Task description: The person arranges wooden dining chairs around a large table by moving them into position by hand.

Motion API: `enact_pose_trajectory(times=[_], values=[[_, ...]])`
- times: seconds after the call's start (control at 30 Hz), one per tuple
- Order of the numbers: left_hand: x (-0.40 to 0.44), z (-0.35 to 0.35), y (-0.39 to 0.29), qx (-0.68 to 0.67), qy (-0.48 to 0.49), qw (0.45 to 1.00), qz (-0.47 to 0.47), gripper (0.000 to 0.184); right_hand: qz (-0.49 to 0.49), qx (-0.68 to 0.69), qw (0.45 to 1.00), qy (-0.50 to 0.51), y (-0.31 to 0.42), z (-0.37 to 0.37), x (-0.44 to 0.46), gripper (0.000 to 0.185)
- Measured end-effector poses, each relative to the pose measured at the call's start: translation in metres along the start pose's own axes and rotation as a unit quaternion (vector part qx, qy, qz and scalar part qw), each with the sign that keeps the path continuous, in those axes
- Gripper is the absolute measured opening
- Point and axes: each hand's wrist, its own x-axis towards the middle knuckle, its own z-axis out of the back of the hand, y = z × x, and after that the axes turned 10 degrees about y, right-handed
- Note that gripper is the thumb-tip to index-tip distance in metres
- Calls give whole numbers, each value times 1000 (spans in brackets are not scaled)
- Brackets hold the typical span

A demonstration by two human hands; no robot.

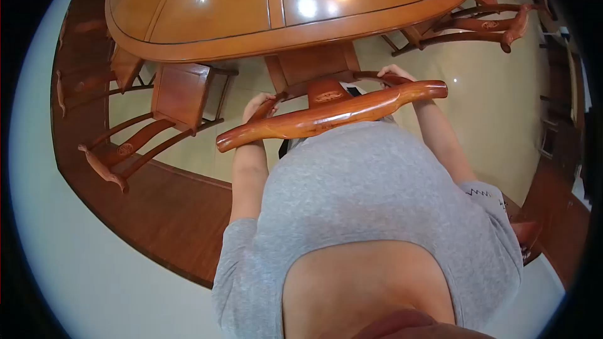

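Directly before my body stands a reddish-brown wooden chair (333,113), its curved, glossy top rail nearest me and its seat partly beneath the table edge. On the chair's left side, my left hand (259,105) is closed around the wooden frame below the top rail. My right hand (397,75) wraps over the frame on the opposite side, its fingers curled. The top rail passes above both forearms. Beyond the chair lies the large rounded wooden table (226,9), glossy with light reflections.
At the left stands another wooden chair (179,91), angled to the table, with more chairs behind it. A further chair (483,24) is at the upper right. Pale shiny floor (480,107) surrounds them, with a dark wood border (169,220) at the lower left.
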Motion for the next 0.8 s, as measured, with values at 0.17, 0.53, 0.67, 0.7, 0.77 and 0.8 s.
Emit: enact_pose_trajectory(times=[0.17, 0.53, 0.67, 0.7, 0.77, 0.8], values=[[-6, -10, 5, -11, -38, 999, -6, 19, -121, -26, 991, -54, 13, -8, -6, 22], [-2, -5, 0, 49, -104, 991, 66, 30, -288, 87, 945, -130, 45, -16, 14, 15], [10, 15, 13, 83, -115, 982, 127, 31, -275, 84, 950, -119, 59, -28, 22, 18], [8, 15, 12, 63, -133, 983, 114, 31, -263, 80, 954, -119, 56, -27, 22, 17], [3, 11, 14, 103, -167, 976, 93, 29, -394, 57, 912, -101, 35, -8, 24, 21], [-2, 17, 19, 242, -138, 960, 32, 27, -401, 52, 911, -79, 18, 0, 29, 21]])
